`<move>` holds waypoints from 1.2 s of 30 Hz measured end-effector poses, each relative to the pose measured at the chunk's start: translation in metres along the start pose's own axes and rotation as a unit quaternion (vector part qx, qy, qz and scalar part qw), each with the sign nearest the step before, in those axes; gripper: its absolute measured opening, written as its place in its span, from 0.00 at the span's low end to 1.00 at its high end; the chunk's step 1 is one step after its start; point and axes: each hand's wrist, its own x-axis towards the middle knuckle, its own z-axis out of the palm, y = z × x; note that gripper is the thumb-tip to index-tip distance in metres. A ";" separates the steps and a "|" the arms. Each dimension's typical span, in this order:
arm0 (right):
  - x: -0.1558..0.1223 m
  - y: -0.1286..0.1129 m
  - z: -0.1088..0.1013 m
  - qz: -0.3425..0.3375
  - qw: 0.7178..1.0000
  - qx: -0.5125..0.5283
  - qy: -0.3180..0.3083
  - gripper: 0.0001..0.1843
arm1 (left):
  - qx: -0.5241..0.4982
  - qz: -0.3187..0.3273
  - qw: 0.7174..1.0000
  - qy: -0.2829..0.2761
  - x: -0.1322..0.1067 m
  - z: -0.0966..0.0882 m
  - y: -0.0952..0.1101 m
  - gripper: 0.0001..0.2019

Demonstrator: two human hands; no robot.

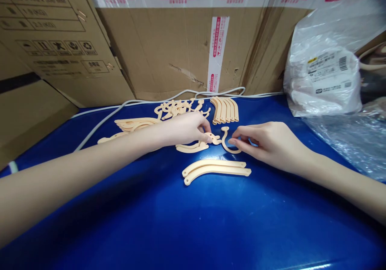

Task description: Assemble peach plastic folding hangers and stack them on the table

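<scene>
My left hand (193, 129) pinches a small cream piece shaped like an animal's head (214, 139), with small holes in it. In my right hand (265, 141), thumb and fingertips grip one end of a curved cream hook (225, 141). The hook's other end points up, close to the head-shaped piece; whether they touch I cannot tell. Below both hands two long curved cream arms (215, 169) lie side by side on the blue table. A shorter curved arm (191, 147) rests just under my left hand.
Behind my left hand lies a heap of cream hooks (177, 108), beside stacked curved arms (135, 123). Several more arms (225, 110) stand in a row to the right. A white cable (144, 100) runs along the back, before cardboard boxes (175, 53). Plastic-wrapped goods (325, 81) sit at right.
</scene>
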 end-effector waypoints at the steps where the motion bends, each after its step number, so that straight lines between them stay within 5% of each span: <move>1: 0.000 0.000 0.000 0.000 1.000 0.000 -0.002 0.14 | 0.003 -0.003 1.000 0.010 0.001 0.002 -0.001 0.09; 17: -0.001 -0.002 0.004 -0.009 1.000 -0.001 -0.008 0.13 | 0.036 0.025 0.995 0.087 -0.003 0.009 -0.014 0.09; 36: -0.001 -0.006 0.002 -0.012 1.000 0.007 -0.010 0.13 | 0.027 0.024 0.996 0.083 -0.005 0.008 -0.016 0.09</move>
